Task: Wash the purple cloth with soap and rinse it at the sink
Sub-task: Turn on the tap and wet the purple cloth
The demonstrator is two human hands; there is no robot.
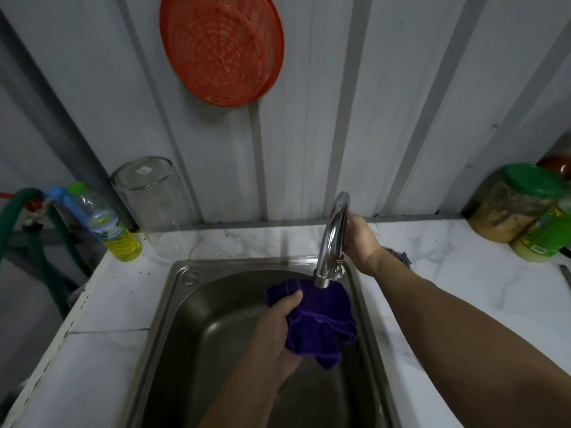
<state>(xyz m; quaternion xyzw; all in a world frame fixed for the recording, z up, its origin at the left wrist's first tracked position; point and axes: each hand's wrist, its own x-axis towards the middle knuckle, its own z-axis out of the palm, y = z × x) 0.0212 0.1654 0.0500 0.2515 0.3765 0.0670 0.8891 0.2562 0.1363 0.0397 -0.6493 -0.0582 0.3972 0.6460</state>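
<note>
We see a corrugated grey metal wall (pixel 309 103) at the back, a white marble-look counter (pixel 108 304) below it. Set into the counter, a steel sink (pixel 191 350), basin bare apart from a few droplets. An orange plastic colander (pixel 221 47) hangs flat on the wall above. On the counter's far right, a jar with a green lid (pixel 513 205) lies tilted against the wall, a second green-labelled container (pixel 547 236) just beside it. Back left corner: a clear glass (pixel 154 205) upside down, and next to it a plastic bottle (pixel 105 223) with yellow liquid and a green cap. A green hose (pixel 18 217) loops off the left edge.

A chrome gooseneck faucet (pixel 332 239) arches over the sink's back right. We cannot tell whether water is running.

Purple cloth (pixel 321 319): bunched, held over the basin directly under the spout, top edge touching or just below the nozzle, lower corners hanging free.

Left hand (pixel 278 332): clenched around the cloth's left side, fingers wrapped into the fabric.

Right hand (pixel 358 239): reaches behind the faucet neck, fingers hidden by the pipe, so we cannot tell if it grips anything. A grey scrubber (pixel 400 256) peeks out behind that wrist.
</note>
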